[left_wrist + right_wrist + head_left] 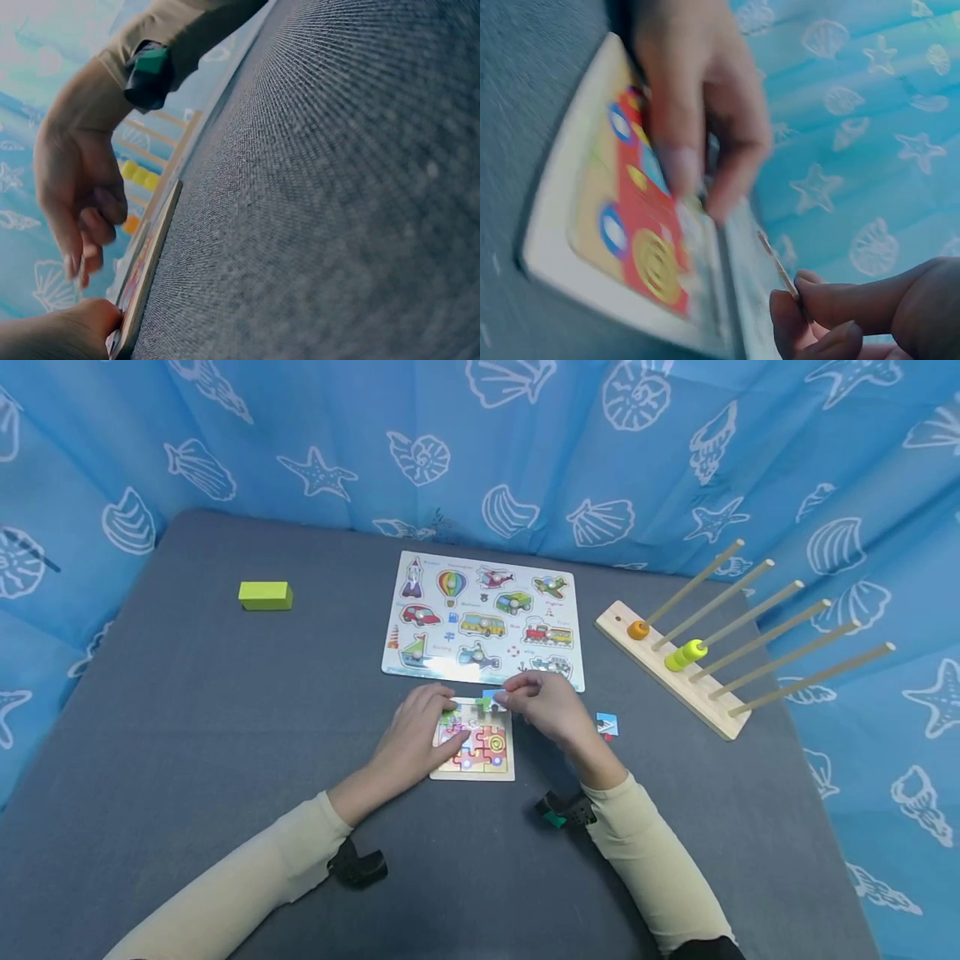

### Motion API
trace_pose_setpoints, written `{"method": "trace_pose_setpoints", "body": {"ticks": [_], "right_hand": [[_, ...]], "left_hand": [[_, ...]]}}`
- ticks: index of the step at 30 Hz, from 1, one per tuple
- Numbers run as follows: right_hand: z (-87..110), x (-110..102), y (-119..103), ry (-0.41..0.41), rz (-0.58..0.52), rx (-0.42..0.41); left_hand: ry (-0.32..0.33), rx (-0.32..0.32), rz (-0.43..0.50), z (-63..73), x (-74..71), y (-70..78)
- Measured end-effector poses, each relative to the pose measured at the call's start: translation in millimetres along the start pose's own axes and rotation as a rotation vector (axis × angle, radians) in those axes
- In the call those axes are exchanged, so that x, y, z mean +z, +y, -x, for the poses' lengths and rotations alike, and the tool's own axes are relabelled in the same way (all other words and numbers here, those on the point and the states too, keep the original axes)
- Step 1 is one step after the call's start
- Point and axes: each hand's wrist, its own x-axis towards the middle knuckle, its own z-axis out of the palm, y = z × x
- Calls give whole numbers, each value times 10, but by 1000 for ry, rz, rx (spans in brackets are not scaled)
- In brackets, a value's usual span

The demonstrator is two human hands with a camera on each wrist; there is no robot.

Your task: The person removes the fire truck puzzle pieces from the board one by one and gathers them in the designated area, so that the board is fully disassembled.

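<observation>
My right hand [551,703] pinches a blue-and-green jigsaw piece [491,699] above the upper right corner of a small wooden jigsaw board [472,776]. Seen edge-on in the right wrist view, the piece [776,262] sticks out from the thumb and fingers. My left hand [416,722] lies at the board's left side, thumb and index finger spread apart over its surface. Fitted pieces in the lower part form a red vehicle picture [641,202]. Some upper pieces are hidden behind the left hand, which is blurred in the right wrist view.
A loose blue piece [607,724] lies right of the right hand. Behind the jigsaw stands a vehicle picture board [483,618] lying flat. A wooden peg rack [675,672] with orange and yellow-green beads is at the right, a green block [266,596] at the far left.
</observation>
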Motion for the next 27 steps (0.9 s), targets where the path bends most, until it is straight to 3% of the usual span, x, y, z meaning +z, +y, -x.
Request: {"method": "trace_pose_setpoints", "body": {"ticks": [7, 15, 19, 27], "right_hand": [[198, -371, 210, 75, 26, 10], [456, -669, 542, 95, 66, 8], [482, -713, 631, 86, 60, -6], [350, -639, 734, 63, 109, -65]], "left_hand": [[24, 19, 13, 8, 11, -18], [34, 36, -7, 28, -1, -50], [49, 56, -19, 27, 7, -54], [52, 76, -22, 20, 28, -19]]}}
